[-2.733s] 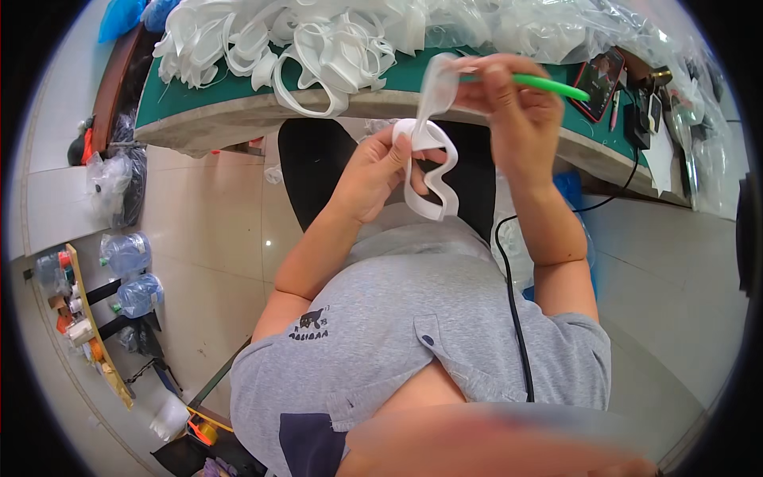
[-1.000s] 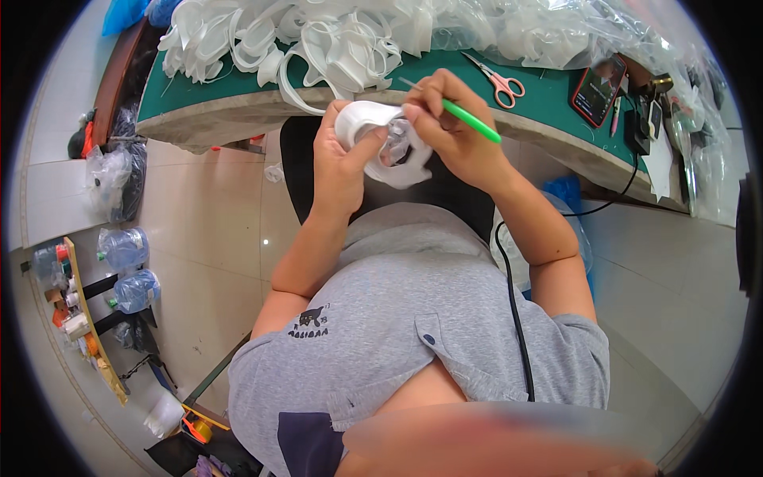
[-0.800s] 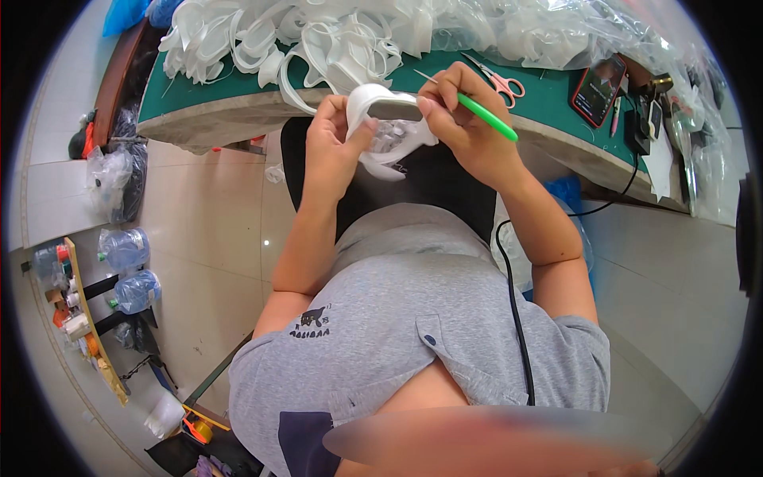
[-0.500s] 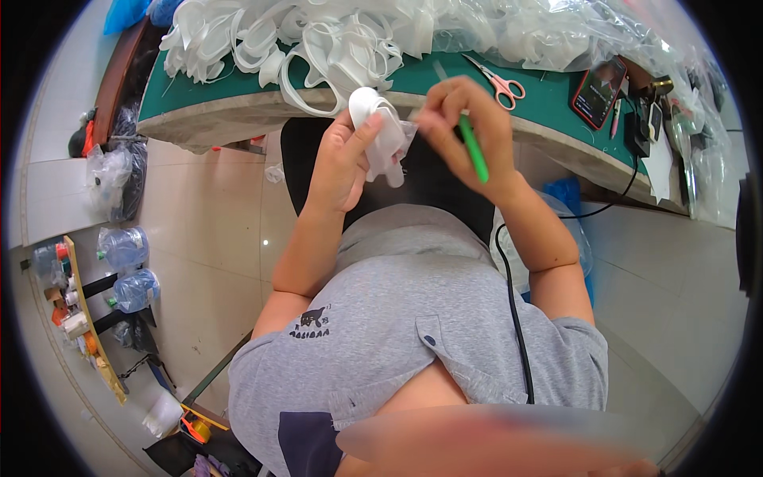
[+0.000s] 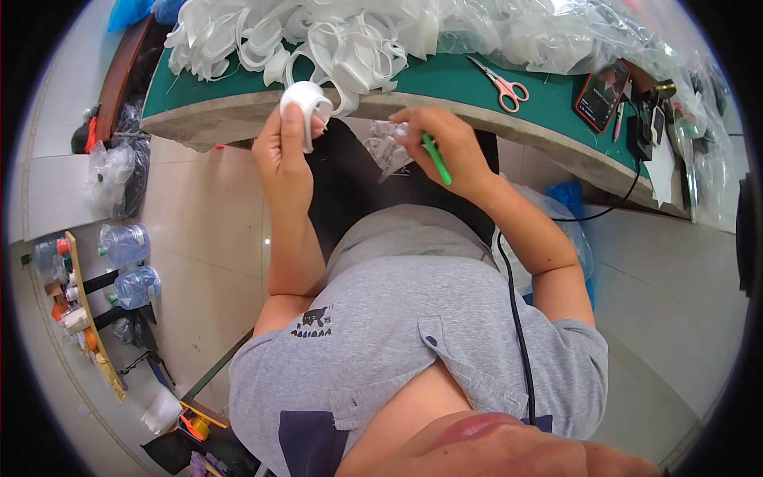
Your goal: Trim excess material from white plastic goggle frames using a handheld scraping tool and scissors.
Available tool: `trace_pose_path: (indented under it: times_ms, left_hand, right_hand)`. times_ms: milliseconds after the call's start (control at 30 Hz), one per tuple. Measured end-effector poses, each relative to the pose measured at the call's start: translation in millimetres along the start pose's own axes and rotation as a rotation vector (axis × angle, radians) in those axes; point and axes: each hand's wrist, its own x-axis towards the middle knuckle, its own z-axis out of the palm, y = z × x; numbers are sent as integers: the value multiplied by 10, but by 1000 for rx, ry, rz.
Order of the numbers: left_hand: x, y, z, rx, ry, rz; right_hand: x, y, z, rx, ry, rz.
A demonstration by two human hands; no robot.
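Note:
Raised just off the front edge of the table, my left hand (image 5: 284, 151) is closed on a curved white piece (image 5: 305, 101), smooth and ring-like, with the thumb pressed on its face. To its right, my right hand (image 5: 449, 147) grips a slim green-handled tool (image 5: 436, 159); the handle sticks out below the fingers and the working tip is hidden. A crumpled bit of clear plastic film (image 5: 387, 147) is at this hand's fingertips, hanging over my dark-covered lap. Beyond my left hand, a heap of similar white looped pieces (image 5: 334, 48) lies on the green tabletop (image 5: 445, 75).
Pink-handled scissors (image 5: 505, 87) and a phone (image 5: 602, 95) lie to the right on the table. Clear plastic bags (image 5: 532, 36) cover the back. A black cable (image 5: 513, 310) runs down across my shirt. Large water bottles (image 5: 131, 266) stand at the left.
My left hand has moved left with the white piece, which is now turned. My right hand has come lower and left, and the clear film is now apart from the white piece.

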Motion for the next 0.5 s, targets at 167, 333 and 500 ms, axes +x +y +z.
trace_pose_path:
  times_ms: [167,333,500]
  left_hand:
    - [-254,88,181,-265,-464,-159]
    - [105,-362,200,152,-131,0]
    - [439,-602,51,542,151,211]
  right_hand:
    - [25,-280,-190,482,-36,86]
    - [-328,-256,-652,441,173,282]
    - [-896,-596,-1429,108,309,503]
